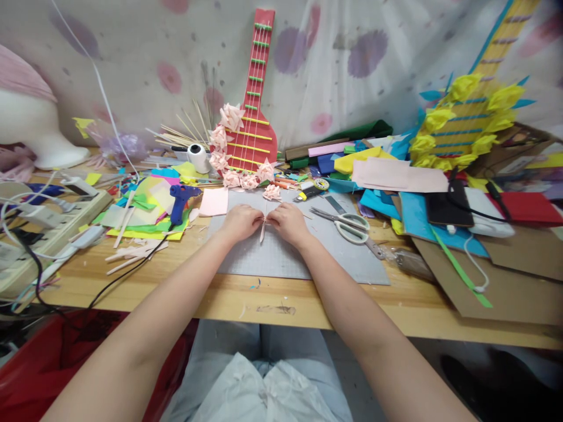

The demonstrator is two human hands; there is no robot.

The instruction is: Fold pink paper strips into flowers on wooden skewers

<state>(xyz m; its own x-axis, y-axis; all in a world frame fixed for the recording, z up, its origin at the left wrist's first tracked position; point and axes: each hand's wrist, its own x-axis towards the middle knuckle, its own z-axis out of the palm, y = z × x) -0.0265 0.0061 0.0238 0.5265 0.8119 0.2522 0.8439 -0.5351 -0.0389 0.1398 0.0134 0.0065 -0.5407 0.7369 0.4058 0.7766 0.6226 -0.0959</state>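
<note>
My left hand (241, 224) and right hand (288, 224) meet over the grey cutting mat (272, 258), and the fingertips of both are pinched together on a slim pale piece (263, 235). It sits between my 2 hands, its narrow end pointing down toward me; the upper part is mostly covered by my fingers, so I can't tell whether it is paper or how it is folded. I'd judge the step in hand to be fine shaping, a twist or a fold worked at the fingertips. The next move, I think, calls for a light, even pinch from both sides, with 1 hand steadying while the other turns, since anything this thin could crease or slip. Just beyond my fingers lies 1 loose pink paper rose (272, 192), near the foot of a red paper instrument (260, 138) trimmed with similar blooms. A pink paper sheet (213, 202) and a blue glue gun (179, 205) lie to my left, and the scissors (352, 227) to my right, all untouched.
</note>
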